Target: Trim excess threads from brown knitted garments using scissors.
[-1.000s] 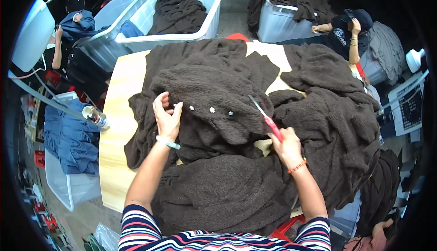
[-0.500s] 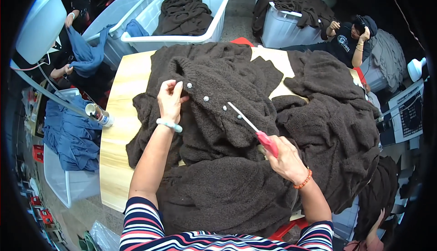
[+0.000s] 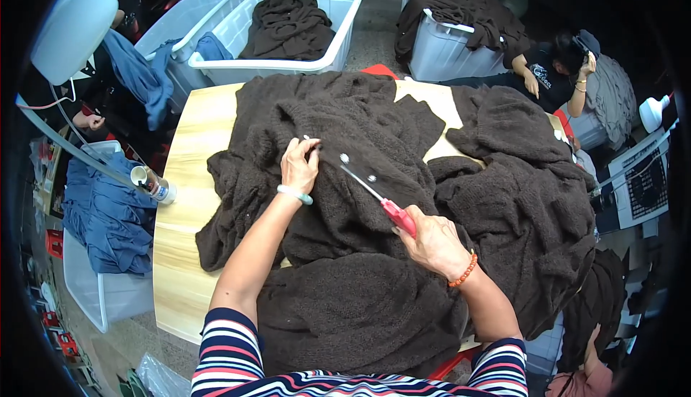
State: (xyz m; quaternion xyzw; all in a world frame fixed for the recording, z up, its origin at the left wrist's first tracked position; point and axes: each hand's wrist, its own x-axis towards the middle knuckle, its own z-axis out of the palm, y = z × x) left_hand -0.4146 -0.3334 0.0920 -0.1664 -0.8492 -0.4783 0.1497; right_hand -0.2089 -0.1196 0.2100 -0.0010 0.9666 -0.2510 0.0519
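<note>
A dark brown knitted garment with shiny pale buttons is spread in front of me on the table. Pinched fingers of my left hand hold its button edge, close to a pale button at the fingertips. My right hand grips red-handled scissors, whose slim blades look closed. Their tip points up and left, near a button; another button lies just right of the blades. Cloth around my left fingertips is partly hidden by the hand.
More brown garments are heaped right on the wooden table. A small jar stands at its left edge. White bins of clothes surround it. One co-worker sits at far right; another person's hand shows at left.
My left hand has moved right along the garment, pulling its button edge. The scissors in my right hand have shifted left. The far-right co-worker has lowered one hand.
</note>
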